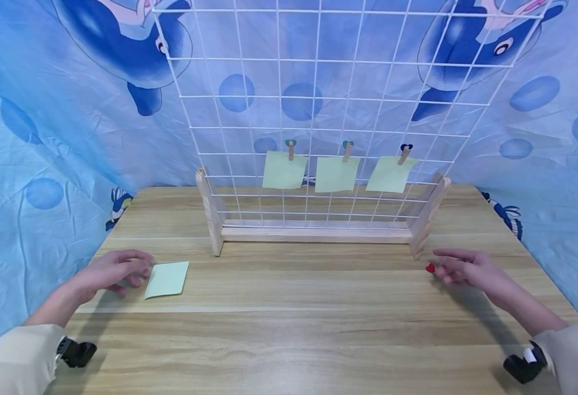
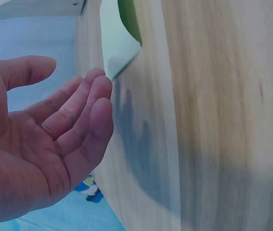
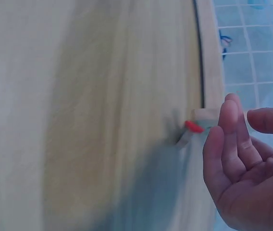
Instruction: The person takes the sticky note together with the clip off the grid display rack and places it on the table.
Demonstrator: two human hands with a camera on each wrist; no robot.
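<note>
My left hand [image 1: 116, 271] hovers at the left edge of a pale green sticky note [image 1: 167, 278] on the table. In the left wrist view its fingers are loosely bent, thumb apart, and a lifted corner of the note [image 2: 117, 45] is close to the fingertips; whether they touch cannot be told. Beside my right hand [image 1: 466, 271] lies a small clothespin with a red heart [image 1: 430, 267]. The right wrist view shows the red-topped clothespin [image 3: 193, 127] on the tabletop, with the relaxed fingers of the right hand [image 3: 252, 163] near it and nothing between them.
A white wire grid [image 1: 318, 99] stands in a wooden base [image 1: 318, 235] at the back of the table [image 1: 289, 329]. Three green notes [image 1: 285, 171] hang on it from heart-topped clothespins [image 1: 348, 151]. Behind is a blue curtain [image 1: 41, 142] with cartoon dolphins.
</note>
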